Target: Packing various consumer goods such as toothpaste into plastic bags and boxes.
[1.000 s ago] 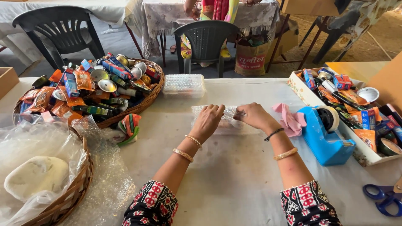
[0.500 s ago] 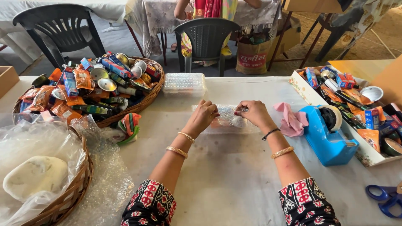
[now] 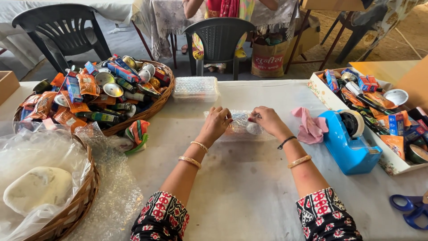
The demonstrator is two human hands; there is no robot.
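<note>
Left hand (image 3: pixel 217 122) and right hand (image 3: pixel 266 120) pinch opposite ends of bubble-wrapped bundle (image 3: pixel 242 125), fingers closed on it. Bundle at bench (image 3: pixel 249 187) centre, long axis 9-to-3. Blue tape dispenser (image 3: pixel 350 143) at 3; chairs at 12.

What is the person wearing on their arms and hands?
Both arms are bare from the short sleeves down; these are black with a red and white pattern. The left hand has two gold-coloured bangles behind it on the wrist. The right hand has a thin black band at the wrist and one gold-coloured bangle further up. I see no rings.
</note>
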